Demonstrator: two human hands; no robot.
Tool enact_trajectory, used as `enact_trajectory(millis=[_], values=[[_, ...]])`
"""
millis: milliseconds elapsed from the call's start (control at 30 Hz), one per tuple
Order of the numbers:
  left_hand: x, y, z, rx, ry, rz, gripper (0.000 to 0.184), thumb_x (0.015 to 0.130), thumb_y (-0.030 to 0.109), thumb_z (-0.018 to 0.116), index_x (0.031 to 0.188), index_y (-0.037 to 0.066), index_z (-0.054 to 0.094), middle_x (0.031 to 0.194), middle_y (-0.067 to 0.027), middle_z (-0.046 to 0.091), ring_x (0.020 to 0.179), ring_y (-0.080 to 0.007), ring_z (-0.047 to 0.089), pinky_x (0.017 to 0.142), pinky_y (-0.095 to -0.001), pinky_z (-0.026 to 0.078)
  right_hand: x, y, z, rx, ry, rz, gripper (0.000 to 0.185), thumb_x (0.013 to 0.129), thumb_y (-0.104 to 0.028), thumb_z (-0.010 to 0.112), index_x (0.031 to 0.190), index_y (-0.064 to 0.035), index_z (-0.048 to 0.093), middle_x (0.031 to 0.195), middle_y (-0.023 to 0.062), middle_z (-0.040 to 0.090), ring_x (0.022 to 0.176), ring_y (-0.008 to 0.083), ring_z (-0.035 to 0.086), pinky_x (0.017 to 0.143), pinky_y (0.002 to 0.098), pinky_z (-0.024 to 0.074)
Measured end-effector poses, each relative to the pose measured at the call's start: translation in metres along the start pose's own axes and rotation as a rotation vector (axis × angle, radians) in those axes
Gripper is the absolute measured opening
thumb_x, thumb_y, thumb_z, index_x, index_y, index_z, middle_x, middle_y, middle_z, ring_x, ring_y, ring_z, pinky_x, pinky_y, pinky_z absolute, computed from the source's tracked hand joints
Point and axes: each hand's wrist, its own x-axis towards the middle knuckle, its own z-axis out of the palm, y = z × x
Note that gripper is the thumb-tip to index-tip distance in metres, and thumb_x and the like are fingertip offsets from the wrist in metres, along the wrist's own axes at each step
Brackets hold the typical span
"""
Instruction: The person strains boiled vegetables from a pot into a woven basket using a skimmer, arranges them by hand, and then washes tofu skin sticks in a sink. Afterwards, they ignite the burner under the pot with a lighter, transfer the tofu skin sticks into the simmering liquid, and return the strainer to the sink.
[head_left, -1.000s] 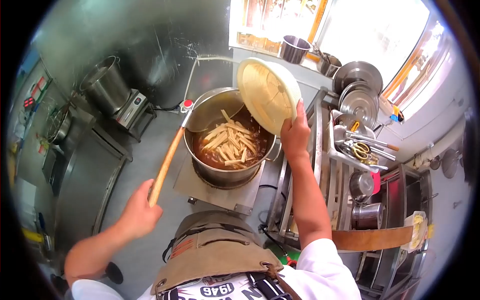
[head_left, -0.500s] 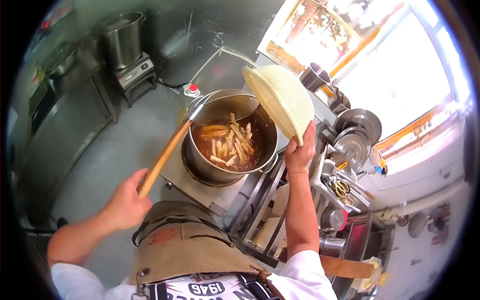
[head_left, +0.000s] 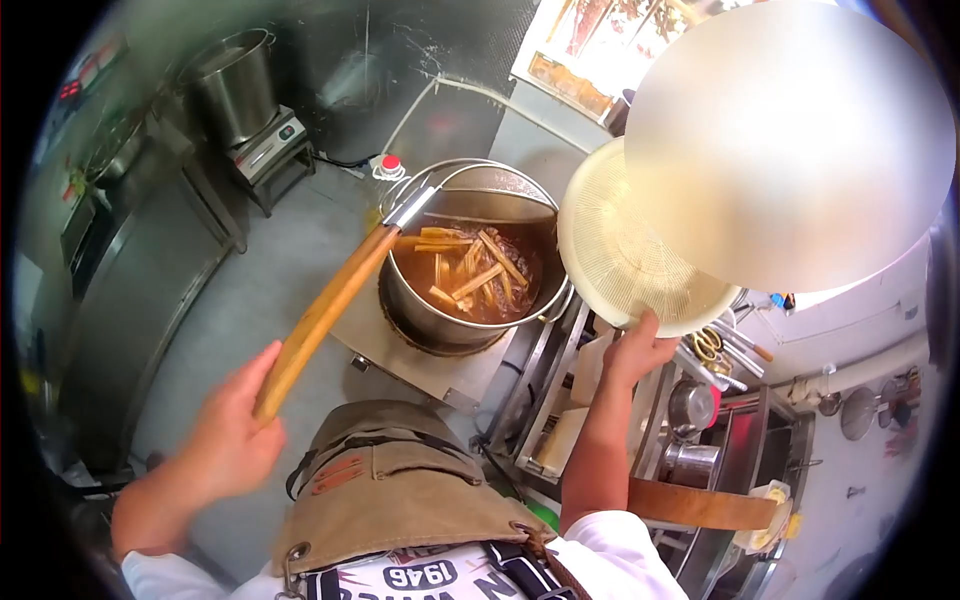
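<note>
My left hand (head_left: 232,428) is closed around the long wooden handle of a skimmer (head_left: 322,318). The skimmer's metal end reaches over the back left of a large steel pot (head_left: 430,318), and I cannot clearly make out its head. In the pot, pale, stick-like strips (head_left: 482,275) lie in reddish-brown liquid. To the right of the pot, my right hand (head_left: 637,352) grips the near rim of a cream plastic colander (head_left: 612,240). The colander is tilted, with its inside facing me. A blurred pale disc covers much of its right side.
The pot stands on a steel stove (head_left: 440,375). A red-capped container (head_left: 388,165) is behind it. At the far left, a tall stockpot (head_left: 232,95) sits on an electric cooker (head_left: 270,140). Scissors (head_left: 708,345) and other utensils lie to the right.
The colander has swung away from over the pot to the right and turned, so its inside shows. The strips sit lower and darker in the liquid. The skimmer's handle has come nearer to me.
</note>
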Motion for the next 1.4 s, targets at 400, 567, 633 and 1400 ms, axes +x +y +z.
enact_trajectory(millis=[400, 567, 633, 1400], values=[[0.05, 0.033, 0.005, 0.344, -0.18, 0.008, 0.06, 0.072, 0.002, 0.053, 0.129, -0.007, 0.039, 0.105, -0.0261, 0.053, 0.098, -0.039, 0.053, 0.085, -0.0419, 0.043, -0.018, 0.007, -0.026, 0.099, 0.008, 0.145, 0.031, 0.08, 0.004, 0.05, 0.111, 0.0084, 0.047, 0.107, 0.0144, 0.057, 0.094, 0.0196, 0.057, 0.084, 0.0298, 0.0444], [0.022, 0.041, 0.004, 0.435, -0.12, 0.134, 0.063, 0.071, -0.002, 0.054, 0.132, -0.006, 0.036, 0.101, -0.0223, 0.053, 0.09, -0.0385, 0.054, 0.08, -0.0383, 0.045, -0.012, -0.002, -0.015, 0.099, -0.038, 0.03, 0.029, 0.082, 0.003, 0.05, 0.11, 0.0073, 0.047, 0.106, 0.0136, 0.057, 0.09, 0.0182, 0.058, 0.079, 0.0297, 0.0465], [0.015, 0.04, -0.003, 0.356, -0.078, 0.22, 0.063, 0.071, -0.003, 0.053, 0.132, -0.005, 0.036, 0.098, -0.0185, 0.054, 0.085, -0.0334, 0.057, 0.075, -0.0338, 0.047, -0.008, 0.0, -0.005, 0.213, -0.05, 0.023, 0.029, 0.083, 0.002, 0.051, 0.111, 0.0069, 0.046, 0.104, 0.0136, 0.057, 0.087, 0.0192, 0.059, 0.073, 0.0308, 0.0498], [0.006, -0.031, 0.098, -1.685, -0.399, -0.441, 0.047, 0.079, 0.005, 0.045, 0.126, -0.002, 0.04, 0.086, -0.0145, 0.05, 0.055, -0.0163, 0.049, 0.042, -0.0282, 0.045, -0.146, -0.076, -0.143, 0.439, 0.011, 1.212, 0.026, 0.084, -0.007, 0.052, 0.109, 0.0009, 0.05, 0.098, 0.0117, 0.061, 0.076, 0.022, 0.062, 0.058, 0.0301, 0.0504]])
